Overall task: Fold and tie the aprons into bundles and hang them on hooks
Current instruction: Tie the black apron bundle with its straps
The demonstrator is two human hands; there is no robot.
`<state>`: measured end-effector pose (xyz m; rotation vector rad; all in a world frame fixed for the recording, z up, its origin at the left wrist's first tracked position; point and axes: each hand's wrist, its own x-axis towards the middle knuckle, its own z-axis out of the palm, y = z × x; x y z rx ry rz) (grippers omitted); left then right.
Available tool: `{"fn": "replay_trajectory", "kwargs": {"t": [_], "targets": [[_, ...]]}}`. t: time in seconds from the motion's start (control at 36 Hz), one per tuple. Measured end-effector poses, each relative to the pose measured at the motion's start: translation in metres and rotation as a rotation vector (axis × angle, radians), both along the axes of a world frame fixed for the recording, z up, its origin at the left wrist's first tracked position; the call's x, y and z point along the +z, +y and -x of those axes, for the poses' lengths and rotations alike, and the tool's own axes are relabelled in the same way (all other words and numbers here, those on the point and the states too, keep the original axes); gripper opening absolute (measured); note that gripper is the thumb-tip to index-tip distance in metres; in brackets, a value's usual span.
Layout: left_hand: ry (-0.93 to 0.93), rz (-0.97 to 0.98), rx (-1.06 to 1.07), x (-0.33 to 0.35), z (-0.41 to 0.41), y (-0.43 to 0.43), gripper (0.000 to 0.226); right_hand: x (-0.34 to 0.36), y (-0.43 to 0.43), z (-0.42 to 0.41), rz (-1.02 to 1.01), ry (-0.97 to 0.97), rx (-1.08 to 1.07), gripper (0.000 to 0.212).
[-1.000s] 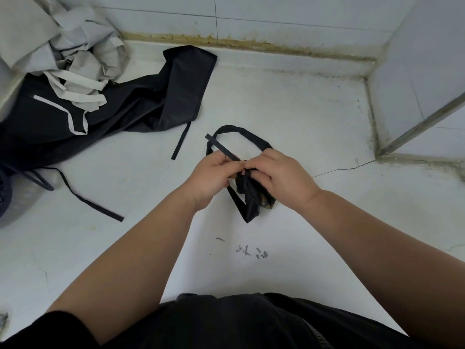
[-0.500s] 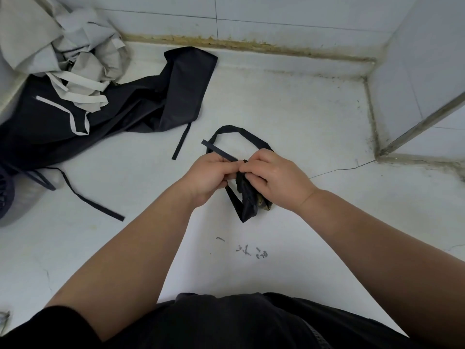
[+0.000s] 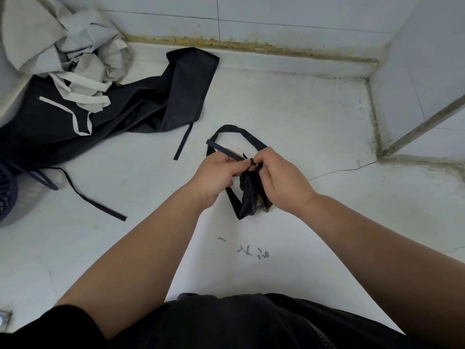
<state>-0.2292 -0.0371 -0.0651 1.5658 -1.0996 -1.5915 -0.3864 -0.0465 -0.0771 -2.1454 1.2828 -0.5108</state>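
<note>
Over the middle of the table (image 3: 314,117), both hands are working at the top of the black apron bundle (image 3: 247,197). The left hand (image 3: 216,172) is pinching a strap (image 3: 221,148) with curled fingers. The right hand (image 3: 281,180) is pinching the strap where it is meeting the bundle. A loose black apron (image 3: 125,109) and a grey apron (image 3: 75,41) are lying toward the far left corner.

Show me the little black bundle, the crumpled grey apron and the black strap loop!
Small black folded apron bundle (image 3: 247,200): head view, lower end.
Crumpled grey cloth apron (image 3: 37,39): head view, broad panel.
Black fabric strap loop (image 3: 232,127): head view, top curve.
</note>
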Motion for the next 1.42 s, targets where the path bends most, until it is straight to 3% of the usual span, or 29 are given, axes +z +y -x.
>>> {"fn": "replay_trajectory", "kwargs": {"t": [0.11, 0.22, 0.42, 0.5, 0.58, 0.72, 0.78, 0.83, 0.92, 0.97, 1.11, 1.25, 1.42], "targets": [[-0.008, 0.024, -0.007, -0.001, -0.001, 0.000, 0.021, 0.000, -0.003, 0.000, 0.023, 0.035, 0.062, 0.020], [-0.014, 0.038, 0.010, -0.002, 0.001, 0.002, 0.013, 0.000, -0.001, -0.001, 0.019, -0.067, -0.006, 0.012], [0.031, 0.066, 0.121, -0.010, 0.006, 0.010, 0.017, 0.005, -0.001, -0.009, -0.254, -0.441, -0.407, 0.031], [0.035, 0.109, 0.131, -0.012, 0.007, 0.013, 0.016, 0.008, -0.007, -0.008, -0.442, -0.547, -0.486, 0.040], [0.008, 0.154, 0.149, -0.017, 0.008, 0.017, 0.011, 0.008, -0.005, -0.002, -0.528, -0.539, -0.452, 0.045], [-0.015, 0.210, 0.212, -0.018, 0.013, 0.022, 0.017, 0.010, 0.005, 0.002, -0.530, -0.514, -0.324, 0.009], [-0.018, 0.223, 0.225, -0.018, 0.014, 0.023, 0.017, 0.011, 0.009, 0.000, -0.504, -0.495, -0.273, 0.019], [-0.022, 0.213, 0.246, -0.018, 0.015, 0.022, 0.017, 0.010, 0.012, 0.001, -0.434, -0.419, -0.204, 0.030], [-0.017, 0.193, 0.238, -0.019, 0.014, 0.022, 0.017, 0.005, 0.014, 0.002, -0.246, -0.256, -0.145, 0.031], [0.005, 0.173, 0.227, -0.020, 0.013, 0.022, 0.006, -0.001, 0.012, 0.002, -0.131, -0.202, -0.159, 0.027], [0.002, 0.148, 0.251, -0.019, 0.014, 0.022, 0.026, -0.003, 0.009, 0.001, 0.041, -0.149, -0.188, 0.011], [-0.043, 0.180, 0.251, -0.022, 0.015, 0.021, 0.008, 0.004, 0.007, 0.003, -0.124, -0.229, -0.296, 0.018], [-0.132, 0.259, 0.205, -0.023, 0.017, 0.022, 0.010, 0.014, -0.003, -0.003, -0.440, -0.486, -0.406, 0.012]]}}
